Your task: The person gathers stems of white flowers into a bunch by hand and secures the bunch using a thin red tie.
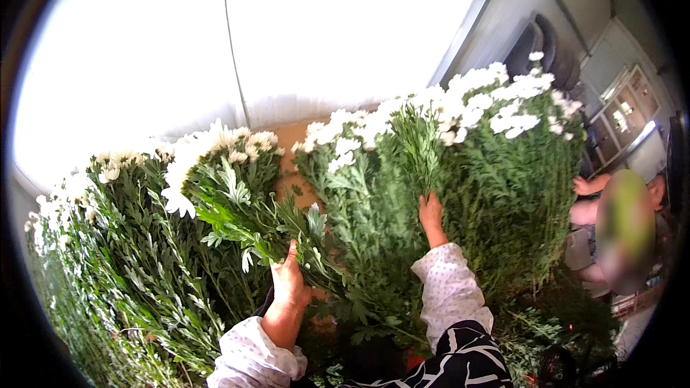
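White-flowered bunch (233, 205) slants leftward from the left hand (290, 284), which pinches it well below the blooms (180, 179), presumably sparing them, while the right hand (431, 219) clasps leafy stems (420, 147) before the right-hand pile (510, 194).

- large white sheet wall (323, 43), top of frame: plastic-looking, smooth, washed bright by light.
- straight grey bar (468, 23), upper right: metal-looking, smooth, dull.
- dark curved object (550, 43), upper right: smooth; plastic or rubber, cannot tell.
- clustered white flower heads (467, 104), upper middle to right: soft, matt, ruffled petals.
- broad green leaves (230, 190), left of centre: rough-edged, faintly glossy where lit.
- fine green foliage (496, 179), right of centre: feathery, matt.
- flat tan-brown surface (291, 140), centre: matt; wood or cardboard, cannot tell.
- pale dotted sleeves (449, 284), lower middle: creased matt cloth.
- black white-lined garment (471, 352), lower edge: matt cloth.
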Available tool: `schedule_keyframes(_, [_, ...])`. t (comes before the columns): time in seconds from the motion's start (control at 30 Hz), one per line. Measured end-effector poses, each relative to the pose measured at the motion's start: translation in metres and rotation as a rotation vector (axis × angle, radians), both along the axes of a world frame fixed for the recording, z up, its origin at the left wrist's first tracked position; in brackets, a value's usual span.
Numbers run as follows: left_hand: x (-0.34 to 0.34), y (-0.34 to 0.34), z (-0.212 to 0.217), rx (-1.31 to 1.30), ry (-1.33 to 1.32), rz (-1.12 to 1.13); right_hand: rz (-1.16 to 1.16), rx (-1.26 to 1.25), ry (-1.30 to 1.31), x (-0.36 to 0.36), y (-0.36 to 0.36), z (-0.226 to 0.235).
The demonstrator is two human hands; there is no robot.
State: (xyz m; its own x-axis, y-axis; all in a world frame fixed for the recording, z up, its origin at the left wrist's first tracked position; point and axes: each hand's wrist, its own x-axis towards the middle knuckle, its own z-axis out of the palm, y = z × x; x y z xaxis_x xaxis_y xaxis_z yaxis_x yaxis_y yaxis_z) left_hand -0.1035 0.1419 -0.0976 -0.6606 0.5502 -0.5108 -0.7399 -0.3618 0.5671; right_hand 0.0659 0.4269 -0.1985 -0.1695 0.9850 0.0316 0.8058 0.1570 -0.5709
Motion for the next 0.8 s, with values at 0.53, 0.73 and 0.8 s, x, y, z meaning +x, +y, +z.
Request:
schedule_keyframes(0.53, [-0.004,0.013,-0.036,-0.022,0.160,-0.102,0.009,-0.013,-0.184,-0.024,-0.023,0.039])
schedule_keyframes(0.73, [-0.005,0.023,-0.033,-0.058,0.107,-0.059,0.049,0.189,-0.102,-0.034,-0.009,0.016])
schedule_keyframes(0.8, [-0.005,0.027,-0.040,-0.164,0.079,-0.040,0.072,0.152,-0.075,-0.036,-0.027,0.040])
